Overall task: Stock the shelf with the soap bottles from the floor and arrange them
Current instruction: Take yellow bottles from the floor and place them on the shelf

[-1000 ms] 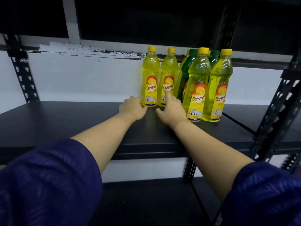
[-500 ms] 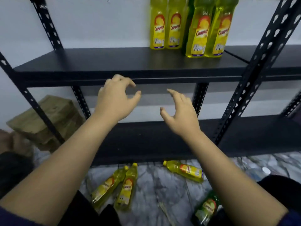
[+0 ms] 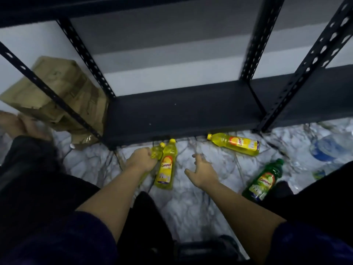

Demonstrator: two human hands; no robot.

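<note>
1. Yellow soap bottles [image 3: 165, 165] lying on marble floor [image 3: 191, 203], between both hands.
2. Left hand [image 3: 141, 159] gripping another yellow bottle [image 3: 156, 152]; right hand [image 3: 203, 172] spread, holding nothing.
3. Lowered from shelf height since before.

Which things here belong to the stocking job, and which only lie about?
Job: four soap bottles on the floor: one gripped by the left hand, yellow bottle beside it, far yellow bottle, green bottle; shelf.
Lying about: cardboard box, clear plastic bottle.
</note>
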